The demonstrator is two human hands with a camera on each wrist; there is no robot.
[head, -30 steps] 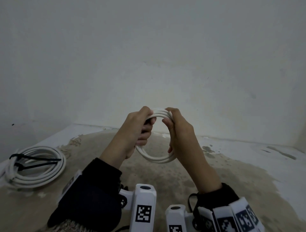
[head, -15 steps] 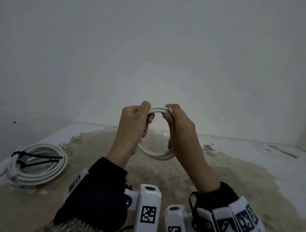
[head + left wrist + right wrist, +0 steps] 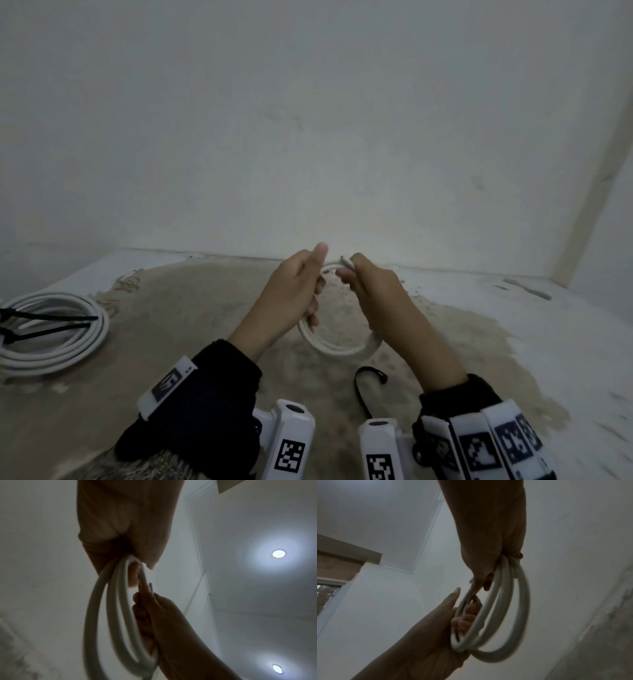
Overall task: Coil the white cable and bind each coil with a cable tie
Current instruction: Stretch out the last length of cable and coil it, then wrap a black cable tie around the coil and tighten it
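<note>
Stained floor [image 3: 171, 342] | white cable [image 3: 337, 349] coil aloft | left hand [image 3: 294, 291], right hand [image 3: 373, 287] fingers curled gripping it

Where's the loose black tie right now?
In the head view the black tie lies on the floor, low and centre, just below the small coil, between the forearms and nearer the right one.

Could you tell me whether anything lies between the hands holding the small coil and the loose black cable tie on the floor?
Nothing visible does. Both the left hand and the right hand grip the small coil, and the black cable tie lies on bare floor just below it. The bound coil sits far off to the left.
</note>
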